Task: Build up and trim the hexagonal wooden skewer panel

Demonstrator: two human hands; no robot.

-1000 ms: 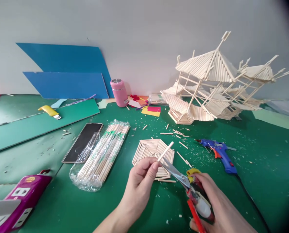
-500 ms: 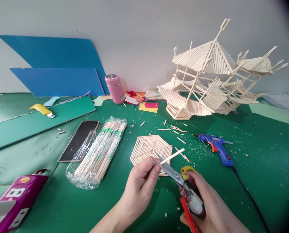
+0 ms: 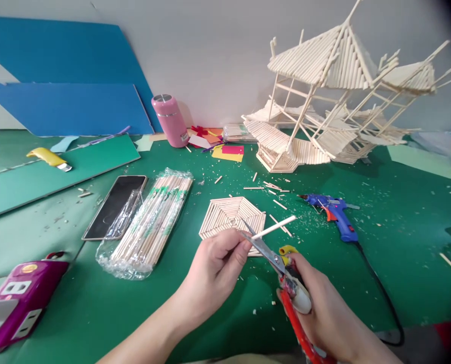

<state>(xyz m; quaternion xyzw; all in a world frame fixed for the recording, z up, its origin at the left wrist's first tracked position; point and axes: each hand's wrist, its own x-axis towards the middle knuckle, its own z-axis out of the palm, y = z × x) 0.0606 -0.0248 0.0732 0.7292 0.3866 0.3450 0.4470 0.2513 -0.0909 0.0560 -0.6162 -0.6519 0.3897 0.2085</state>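
Between the thumb and fingers of my left hand (image 3: pixel 219 263) is a thin wooden stick (image 3: pixel 276 226), pointing up to the right. My right hand (image 3: pixel 319 298) grips scissors (image 3: pixel 268 253) with red and yellow handles. Their blades are parted around the stick, close to my left fingertips. Below and behind the blades lies a hexagonal panel (image 3: pixel 233 212) of sticks set in rings, its near part hidden by my left hand.
A stick-built pavilion model (image 3: pixel 316 101) stands at the back right. A blue glue gun (image 3: pixel 333 210) lies right, its cord running forward. Left are bagged sticks (image 3: pixel 153 217), a phone (image 3: pixel 115 207), a yellow cutter (image 3: pixel 49 157) and a purple power strip (image 3: pixel 28 293). A pink flask (image 3: pixel 170 121) stands behind.
The view has tipped down slightly, so the table things sit higher in the picture. The scissors' handles look closer together; the stick is still in my left fingers.
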